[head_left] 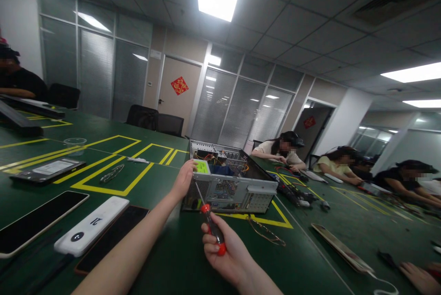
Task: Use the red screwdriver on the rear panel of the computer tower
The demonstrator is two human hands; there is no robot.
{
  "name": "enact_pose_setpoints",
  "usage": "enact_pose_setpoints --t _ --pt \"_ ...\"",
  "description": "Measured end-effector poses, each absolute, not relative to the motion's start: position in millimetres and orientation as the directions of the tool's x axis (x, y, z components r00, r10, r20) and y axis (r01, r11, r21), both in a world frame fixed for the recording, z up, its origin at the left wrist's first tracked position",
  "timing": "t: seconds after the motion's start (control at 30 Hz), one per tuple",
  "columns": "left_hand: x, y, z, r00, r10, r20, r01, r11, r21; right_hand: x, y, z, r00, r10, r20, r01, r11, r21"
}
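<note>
My right hand is closed round the black and red handle of a screwdriver. Its shaft slants up and left, and the tip meets or nearly meets the rear panel of an open computer case. At the case's left rear corner sits a power supply with a yellow-green label. Fingers of my left hand grip the power supply's left side, partly hidden behind it. Cables and boards show inside the case, which lies on its side with its top uncovered.
On the green table, a hard drive, a dark phone, a white power bank and another phone lie left. Glasses lie before the case; a phone with a cable lies right. Several people sit around.
</note>
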State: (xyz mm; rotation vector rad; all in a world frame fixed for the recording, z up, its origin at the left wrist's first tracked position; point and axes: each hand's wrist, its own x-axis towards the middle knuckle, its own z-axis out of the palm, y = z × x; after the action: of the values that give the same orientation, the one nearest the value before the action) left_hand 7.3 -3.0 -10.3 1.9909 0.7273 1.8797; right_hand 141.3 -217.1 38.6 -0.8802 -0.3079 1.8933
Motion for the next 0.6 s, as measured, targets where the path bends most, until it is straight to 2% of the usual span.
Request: enact_pose_setpoints --t 0.2,0.4,0.6 --pt "7 -2 -11 0.008 0.555 0.832 0.138 -0.825 0.548 142 -215 36 -0.291 0.829 -0.477 -0.656 -0.536 -0.531" --pt "7 -3 -11 0.008 0.565 0.825 0.147 -0.817 0.558 149 -212 43 -0.449 0.781 -0.434 -0.516 -0.623 -0.588" --pt "7 -3 -11 0.008 0.563 0.827 0.148 -0.818 0.555 152 -209 37 -0.389 0.820 -0.419 -0.608 -0.571 -0.552"
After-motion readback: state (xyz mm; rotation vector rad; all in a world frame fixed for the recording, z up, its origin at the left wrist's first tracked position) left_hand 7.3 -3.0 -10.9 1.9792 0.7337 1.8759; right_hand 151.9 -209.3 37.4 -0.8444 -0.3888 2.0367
